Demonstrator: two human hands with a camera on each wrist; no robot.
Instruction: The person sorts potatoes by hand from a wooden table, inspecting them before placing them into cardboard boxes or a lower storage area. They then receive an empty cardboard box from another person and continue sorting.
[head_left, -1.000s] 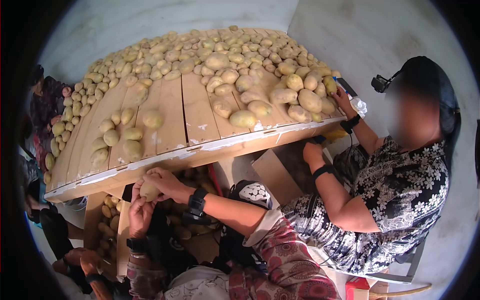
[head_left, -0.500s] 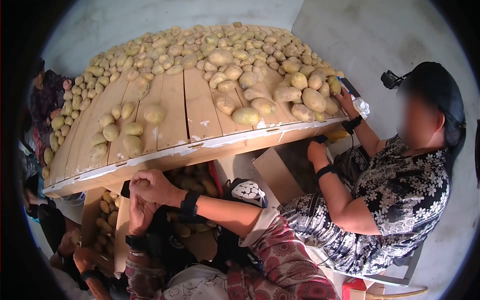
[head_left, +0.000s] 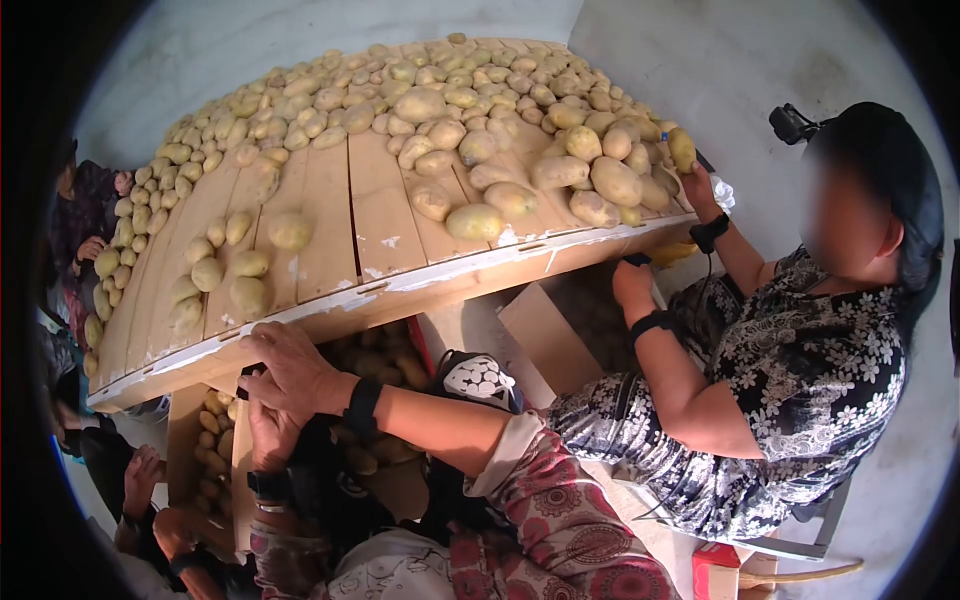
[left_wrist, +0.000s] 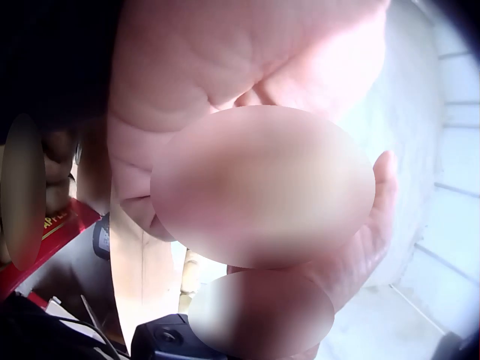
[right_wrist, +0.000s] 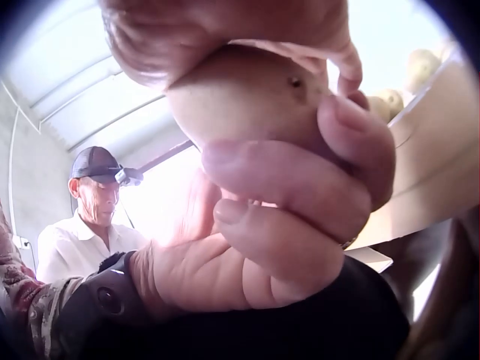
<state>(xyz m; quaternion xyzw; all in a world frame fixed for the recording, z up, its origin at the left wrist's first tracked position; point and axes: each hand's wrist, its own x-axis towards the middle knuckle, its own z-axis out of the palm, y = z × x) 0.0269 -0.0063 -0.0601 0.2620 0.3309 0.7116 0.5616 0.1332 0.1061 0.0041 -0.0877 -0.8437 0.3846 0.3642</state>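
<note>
In the right wrist view a pale potato (right_wrist: 240, 105) with a small dark pit sits between both hands. My left hand (head_left: 272, 432) curls its fingers round the potato from below. Over the top of it lies my right hand (head_left: 305, 375), its thumb side and fingers holding the potato from above. From the head view the potato is hidden behind the hands, which are just off the front edge of the slatted table (head_left: 320, 255). A blur covers the middle of the left wrist view, where the palms meet.
Many potatoes (head_left: 420, 104) are heaped across the table's far side, with a few loose ones (head_left: 250, 263) near its front. Cardboard boxes (head_left: 243, 480) with potatoes stand below. At the right a seated person (head_left: 800, 390) holds up a potato (head_left: 681, 150); other people are at the left.
The potato between my hands was visible a second ago and is now covered; my right hand has turned over it. The person at the right has lifted a potato off the pile.
</note>
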